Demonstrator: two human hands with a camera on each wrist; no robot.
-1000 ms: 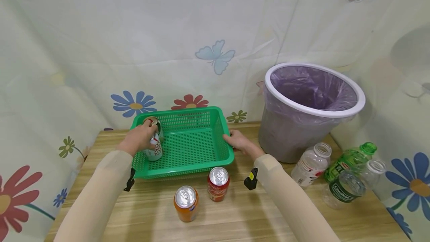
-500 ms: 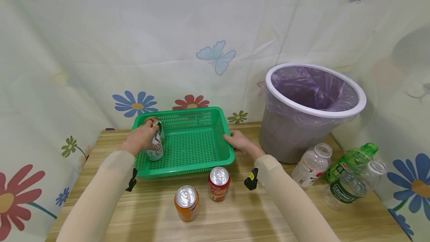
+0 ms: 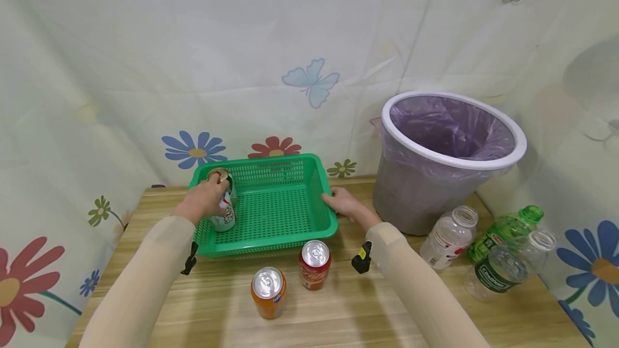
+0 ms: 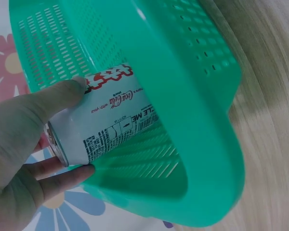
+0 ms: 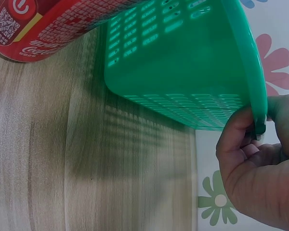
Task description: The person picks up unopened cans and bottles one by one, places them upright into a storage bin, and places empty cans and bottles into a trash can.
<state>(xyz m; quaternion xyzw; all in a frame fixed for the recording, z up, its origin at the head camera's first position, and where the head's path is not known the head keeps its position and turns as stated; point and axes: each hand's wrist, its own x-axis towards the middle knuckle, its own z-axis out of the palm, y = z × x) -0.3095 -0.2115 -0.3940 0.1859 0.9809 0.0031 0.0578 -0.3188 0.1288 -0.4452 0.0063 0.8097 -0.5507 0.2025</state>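
My left hand (image 3: 203,197) grips a white Coca-Cola can (image 3: 225,218) by its upper end inside the left end of a green plastic basket (image 3: 271,241). In the left wrist view, the thumb lies along the white can (image 4: 111,115) with fingers on the opposite side. Another can (image 3: 230,180) stands just behind it, partly hidden by the hand. My right hand (image 3: 342,202) pinches the basket's right rim, thumb on one side and curled fingers on the other, as the right wrist view shows at the rim (image 5: 253,57).
In front of the basket stand a red Coca-Cola can (image 3: 314,267) and an orange Fanta can (image 3: 268,297). A bin (image 3: 411,197) with a purple liner is at the back right. Nearer are a clear bottle (image 3: 447,238), a green bottle (image 3: 498,230) and a dark-labelled bottle (image 3: 500,270).
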